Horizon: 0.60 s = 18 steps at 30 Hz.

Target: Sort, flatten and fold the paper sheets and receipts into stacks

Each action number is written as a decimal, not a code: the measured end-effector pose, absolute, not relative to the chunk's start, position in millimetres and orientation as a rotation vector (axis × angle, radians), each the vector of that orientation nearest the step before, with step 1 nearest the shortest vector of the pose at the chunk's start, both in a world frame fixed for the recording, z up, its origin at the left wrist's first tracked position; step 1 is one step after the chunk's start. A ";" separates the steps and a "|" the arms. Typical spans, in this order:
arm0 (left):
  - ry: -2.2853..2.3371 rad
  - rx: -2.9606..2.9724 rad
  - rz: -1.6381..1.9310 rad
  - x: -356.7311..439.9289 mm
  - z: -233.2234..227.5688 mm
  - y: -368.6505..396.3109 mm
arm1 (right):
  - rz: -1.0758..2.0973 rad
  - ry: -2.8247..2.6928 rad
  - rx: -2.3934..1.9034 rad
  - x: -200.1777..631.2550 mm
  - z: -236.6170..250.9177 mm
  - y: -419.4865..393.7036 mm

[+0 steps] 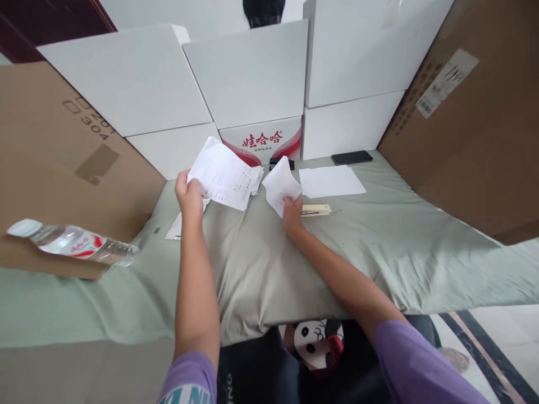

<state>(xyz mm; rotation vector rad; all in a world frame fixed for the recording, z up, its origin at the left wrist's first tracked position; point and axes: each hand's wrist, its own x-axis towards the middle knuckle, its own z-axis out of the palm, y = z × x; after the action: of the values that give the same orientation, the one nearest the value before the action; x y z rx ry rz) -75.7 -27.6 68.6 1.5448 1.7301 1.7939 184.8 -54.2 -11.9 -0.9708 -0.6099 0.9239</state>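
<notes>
**Sorting loose sheets, one stack per hand**

Work surface first: the grey-green cloth (379,247) covers the whole table, walled in by white boxes (252,78) at the back and brown cartons (475,123) at the sides. It looks soft and wrinkled, so my judgement is that sheets are best laid down flat and squared w/ a light press, not slid (sliding would likely drag the fabric and skew the pile).

The paper stack (225,178) is the bigger bundle: white printed sheets, fanned and tilted, held up off the cloth just left of centre. The left hand (189,196) is closed round its lower left corner, thumb on top. A firm grip near the corner is prob. needed, since the far edges droop.

The single sheet (280,185) is smaller, white and bent, lifted just right of the stack. The right hand (292,214) pinches its lower edge, fingers curled.

Nearby: a flat pile of white sheets (330,181) on the cloth, a dark phone (351,157) behind it, a small tan item (315,210) beside the right hand (can't tell what), and a water bottle (71,242) far left.
</notes>
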 end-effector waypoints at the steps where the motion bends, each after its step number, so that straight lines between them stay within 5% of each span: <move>1: 1.658 1.399 1.885 -69.0 69.7 -37.8 | 0.958 -0.595 -0.952 191.2 -7.3 -59.5; 9: 1.285 0.724 1.871 -23.4 23.7 -77.9 | 1.092 -0.732 -0.946 233.4 2.2 -116.3; 18: 1.115 0.642 1.691 15.5 -11.6 -72.8 | 1.158 -0.957 -0.968 224.5 4.4 -129.5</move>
<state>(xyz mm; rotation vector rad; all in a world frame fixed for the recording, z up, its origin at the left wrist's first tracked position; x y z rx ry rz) 15.5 -72.8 -11.6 0.6415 1.1150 1.6912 224.5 -129.5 4.4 -0.9676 -0.9573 1.1582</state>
